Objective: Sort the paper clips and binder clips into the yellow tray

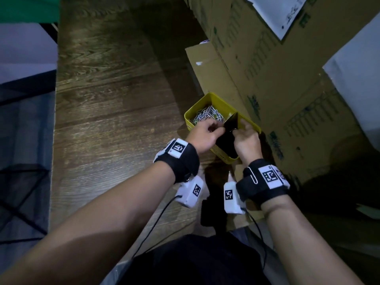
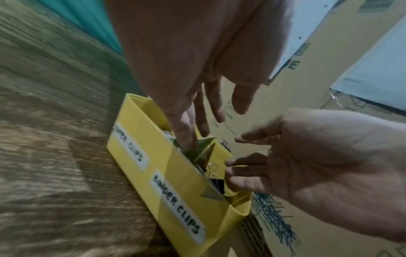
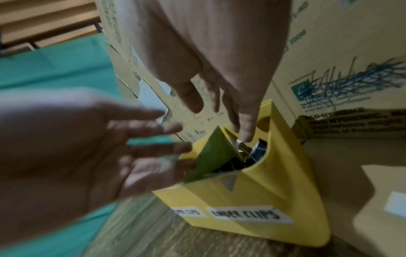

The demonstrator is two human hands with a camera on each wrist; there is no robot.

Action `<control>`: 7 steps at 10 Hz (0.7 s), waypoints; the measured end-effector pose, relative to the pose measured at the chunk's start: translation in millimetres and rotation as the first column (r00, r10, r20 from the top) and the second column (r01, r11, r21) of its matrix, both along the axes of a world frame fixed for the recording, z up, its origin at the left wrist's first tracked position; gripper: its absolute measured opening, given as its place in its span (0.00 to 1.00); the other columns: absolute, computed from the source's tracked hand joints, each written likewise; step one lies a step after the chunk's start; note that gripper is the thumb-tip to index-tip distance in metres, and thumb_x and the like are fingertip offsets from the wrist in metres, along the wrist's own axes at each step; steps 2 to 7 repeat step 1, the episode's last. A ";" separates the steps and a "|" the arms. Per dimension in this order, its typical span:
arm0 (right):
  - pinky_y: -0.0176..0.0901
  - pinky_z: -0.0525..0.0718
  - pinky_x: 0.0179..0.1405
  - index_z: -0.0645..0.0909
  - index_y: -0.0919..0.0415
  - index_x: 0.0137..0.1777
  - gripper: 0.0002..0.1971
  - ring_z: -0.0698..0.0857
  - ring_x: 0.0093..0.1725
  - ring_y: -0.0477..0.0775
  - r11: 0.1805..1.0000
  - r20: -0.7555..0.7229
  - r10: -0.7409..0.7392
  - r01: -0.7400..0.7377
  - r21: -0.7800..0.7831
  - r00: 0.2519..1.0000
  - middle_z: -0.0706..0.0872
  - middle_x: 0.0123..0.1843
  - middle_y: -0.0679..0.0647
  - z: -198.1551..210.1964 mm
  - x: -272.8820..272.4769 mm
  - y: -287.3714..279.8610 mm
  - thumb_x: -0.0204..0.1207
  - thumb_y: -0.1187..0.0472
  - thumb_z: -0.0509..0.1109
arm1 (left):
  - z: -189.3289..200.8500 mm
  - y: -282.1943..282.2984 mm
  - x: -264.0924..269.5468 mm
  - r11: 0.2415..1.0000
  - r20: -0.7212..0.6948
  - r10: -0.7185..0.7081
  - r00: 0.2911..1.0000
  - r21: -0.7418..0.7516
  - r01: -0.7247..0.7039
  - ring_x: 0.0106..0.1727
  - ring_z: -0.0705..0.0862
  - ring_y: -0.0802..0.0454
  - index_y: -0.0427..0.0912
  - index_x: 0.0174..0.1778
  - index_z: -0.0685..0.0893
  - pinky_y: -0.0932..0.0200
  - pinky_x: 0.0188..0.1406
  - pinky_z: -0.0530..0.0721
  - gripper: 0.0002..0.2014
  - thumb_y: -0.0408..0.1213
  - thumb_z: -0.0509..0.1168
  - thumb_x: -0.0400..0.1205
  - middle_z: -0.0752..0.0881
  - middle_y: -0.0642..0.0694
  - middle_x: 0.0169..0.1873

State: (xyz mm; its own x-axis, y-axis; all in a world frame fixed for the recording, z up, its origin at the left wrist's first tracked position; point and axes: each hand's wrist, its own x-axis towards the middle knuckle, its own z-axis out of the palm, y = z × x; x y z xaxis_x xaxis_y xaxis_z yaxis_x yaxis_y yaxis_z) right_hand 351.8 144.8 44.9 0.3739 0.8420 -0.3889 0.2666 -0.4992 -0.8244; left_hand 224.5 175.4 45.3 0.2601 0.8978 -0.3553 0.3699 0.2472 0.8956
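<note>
Both hands work over the yellow tray [image 1: 221, 156] on the wooden table [image 1: 115, 95], hard against stacked cardboard boxes [image 1: 277, 83]. The left hand [image 1: 202, 133] reaches down with fingers [image 2: 186, 137] extended and loosely spread, touching the green divider [image 2: 203, 149]. The right hand [image 1: 246, 140] pinches a gold wire handle of a binder clip [image 2: 216, 179] in the compartment labelled "BINDER CLIPS". Paper clips [image 1: 207, 115] fill the far compartment. Motion blur smears both wrist views; the second label is partly unreadable.
</note>
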 end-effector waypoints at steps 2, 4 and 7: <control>0.57 0.76 0.70 0.72 0.52 0.73 0.22 0.81 0.65 0.57 0.995 -0.093 -0.039 0.047 0.083 0.995 0.85 0.61 0.53 1.4 -4.1 1.1 0.78 0.60 0.65 | -6.8 -17.2 -37.5 0.993 0.101 0.116 0.988 -0.050 -0.111 0.31 0.80 0.52 0.44 0.40 0.81 0.59 0.29 0.80 0.07 0.29 0.63 0.81 0.82 0.44 0.33; 0.57 0.76 0.70 0.72 0.52 0.73 0.22 0.81 0.65 0.57 0.995 -0.093 -0.039 0.047 0.083 0.995 0.85 0.61 0.53 1.4 -4.1 1.1 0.78 0.60 0.65 | -6.8 -17.2 -37.5 0.993 0.101 0.116 0.988 -0.050 -0.111 0.31 0.80 0.52 0.44 0.40 0.81 0.59 0.29 0.80 0.07 0.29 0.63 0.81 0.82 0.44 0.33; 0.57 0.76 0.70 0.72 0.52 0.73 0.22 0.81 0.65 0.57 0.995 -0.093 -0.039 0.047 0.083 0.995 0.85 0.61 0.53 1.4 -4.1 1.1 0.78 0.60 0.65 | -6.8 -17.2 -37.5 0.993 0.101 0.116 0.988 -0.050 -0.111 0.31 0.80 0.52 0.44 0.40 0.81 0.59 0.29 0.80 0.07 0.29 0.63 0.81 0.82 0.44 0.33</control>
